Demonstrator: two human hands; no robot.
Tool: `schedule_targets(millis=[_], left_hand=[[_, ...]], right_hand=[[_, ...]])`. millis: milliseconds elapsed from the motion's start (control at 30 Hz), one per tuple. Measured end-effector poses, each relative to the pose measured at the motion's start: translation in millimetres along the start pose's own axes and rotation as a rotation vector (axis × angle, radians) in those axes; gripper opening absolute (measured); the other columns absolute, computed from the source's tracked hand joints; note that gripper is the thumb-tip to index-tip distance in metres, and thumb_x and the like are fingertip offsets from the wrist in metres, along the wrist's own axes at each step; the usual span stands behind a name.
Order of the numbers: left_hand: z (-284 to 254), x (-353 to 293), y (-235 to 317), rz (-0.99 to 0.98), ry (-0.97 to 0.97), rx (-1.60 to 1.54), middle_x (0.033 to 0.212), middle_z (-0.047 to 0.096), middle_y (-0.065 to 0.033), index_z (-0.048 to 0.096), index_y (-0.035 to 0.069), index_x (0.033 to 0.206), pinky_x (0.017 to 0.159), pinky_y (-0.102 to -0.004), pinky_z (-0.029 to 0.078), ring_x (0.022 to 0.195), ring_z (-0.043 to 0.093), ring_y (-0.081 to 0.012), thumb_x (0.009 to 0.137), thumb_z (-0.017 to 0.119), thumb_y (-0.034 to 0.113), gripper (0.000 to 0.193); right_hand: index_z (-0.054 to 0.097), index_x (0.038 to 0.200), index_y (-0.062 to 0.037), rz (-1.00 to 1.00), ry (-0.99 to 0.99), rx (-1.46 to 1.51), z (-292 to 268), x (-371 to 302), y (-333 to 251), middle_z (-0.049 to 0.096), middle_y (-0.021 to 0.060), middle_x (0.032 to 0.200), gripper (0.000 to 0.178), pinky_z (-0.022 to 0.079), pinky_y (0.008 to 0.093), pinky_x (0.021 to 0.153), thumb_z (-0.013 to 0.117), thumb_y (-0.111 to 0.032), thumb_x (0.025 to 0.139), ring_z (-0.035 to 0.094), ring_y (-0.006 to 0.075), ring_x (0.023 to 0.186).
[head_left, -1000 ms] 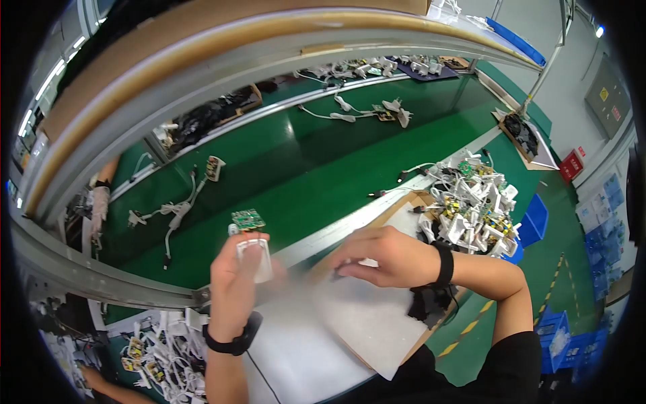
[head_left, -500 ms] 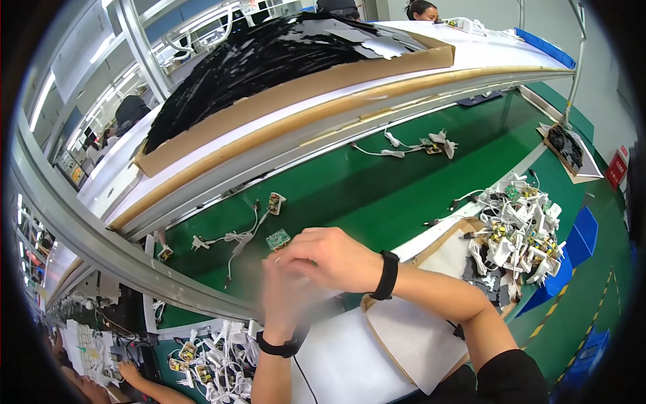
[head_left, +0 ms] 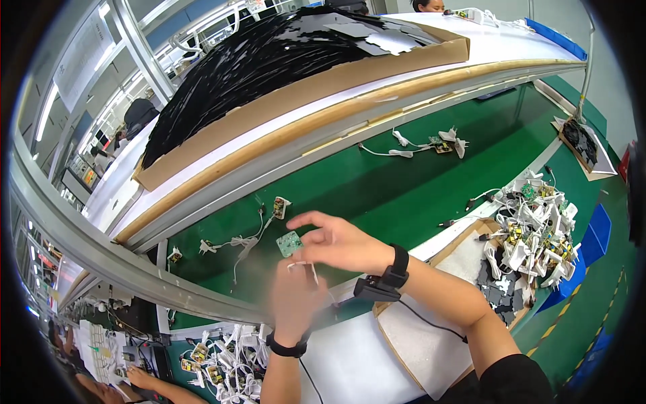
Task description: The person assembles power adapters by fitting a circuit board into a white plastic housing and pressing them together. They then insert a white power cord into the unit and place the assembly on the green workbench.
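Observation:
A small green circuit board [head_left: 289,244] is in front of my hands, above the green belt [head_left: 377,195]. My right hand [head_left: 340,246] is at the board's right edge, index finger raised and stretched out, thumb and middle finger bent at that edge. Just below, motion smears my left hand [head_left: 296,296], so its fingers do not show clearly. A thin white cable [head_left: 304,266] loops over it near the right thumb. Beyond the hands, an opened charger [head_left: 281,207] with a white cable lies on the belt.
Piled opened chargers [head_left: 538,236] fill the right side, beside blue bins [head_left: 595,236]. Another heap of chargers [head_left: 225,363] is at lower left, near a co-worker's arm [head_left: 158,384]. A shelf edge [head_left: 350,128] carries a cardboard tray [head_left: 303,84] of black strips. A metal frame bar [head_left: 182,293] crosses the left.
My right hand has shifted right and spread its index finger away. The board shows more of its face, and a white cable loop has come into sight by my left hand. The view has shifted slightly.

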State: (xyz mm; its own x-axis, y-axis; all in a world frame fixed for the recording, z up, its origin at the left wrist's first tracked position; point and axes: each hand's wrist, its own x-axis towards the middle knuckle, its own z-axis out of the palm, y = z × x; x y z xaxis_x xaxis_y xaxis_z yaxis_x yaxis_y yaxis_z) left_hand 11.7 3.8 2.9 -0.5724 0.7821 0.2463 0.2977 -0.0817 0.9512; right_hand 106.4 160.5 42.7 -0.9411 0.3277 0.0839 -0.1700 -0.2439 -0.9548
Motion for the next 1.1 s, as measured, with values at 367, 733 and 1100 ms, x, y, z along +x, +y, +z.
schedule_targets(millis=[367, 733, 1100], left_hand=[[-3.8, 23.8, 4.9, 0.084, -0.178, 0.363, 0.072, 0.061, -0.0027, 0.057, 0.004, 0.113, 0.045, -0.0199, 0.036, 0.053, 0.051, -0.0047, 0.114, 0.044, 0.023, 0.024], [-13.7, 43.4, 9.5, 0.226, 0.355, 0.287, 0.093, 0.066, -0.0052, 0.058, 0.002, 0.126, 0.06, -0.0215, 0.047, 0.076, 0.063, -0.0083, 0.114, 0.044, 0.02, 0.026], [12.8, 42.2, 4.6, 0.372, 0.343, 0.284, 0.102, 0.062, -0.005, 0.059, 0.001, 0.127, 0.065, -0.0236, 0.048, 0.083, 0.057, -0.0086, 0.113, 0.046, 0.02, 0.027]], right_hand=[[0.05, 0.142, -0.0039, -0.179, 0.026, 0.174, -4.3, -26.2, -27.5, 0.074, 0.0076, 0.107, 0.054, 0.055, 0.028, 0.084, 0.07, 0.001, 0.092, 0.071, 0.0132, 0.094], [0.069, 0.118, -0.0087, -0.367, 0.229, -1.074, -13.4, -51.5, -64.3, 0.07, 0.0102, 0.102, 0.033, 0.057, 0.0341, 0.082, 0.075, -0.005, 0.086, 0.069, 0.0288, 0.09], [0.065, 0.116, -0.0072, -0.758, -0.016, -0.792, -22.1, -15.6, -24.3, 0.063, 0.0104, 0.114, 0.032, 0.057, 0.0383, 0.086, 0.073, -0.003, 0.085, 0.065, 0.0296, 0.102]])
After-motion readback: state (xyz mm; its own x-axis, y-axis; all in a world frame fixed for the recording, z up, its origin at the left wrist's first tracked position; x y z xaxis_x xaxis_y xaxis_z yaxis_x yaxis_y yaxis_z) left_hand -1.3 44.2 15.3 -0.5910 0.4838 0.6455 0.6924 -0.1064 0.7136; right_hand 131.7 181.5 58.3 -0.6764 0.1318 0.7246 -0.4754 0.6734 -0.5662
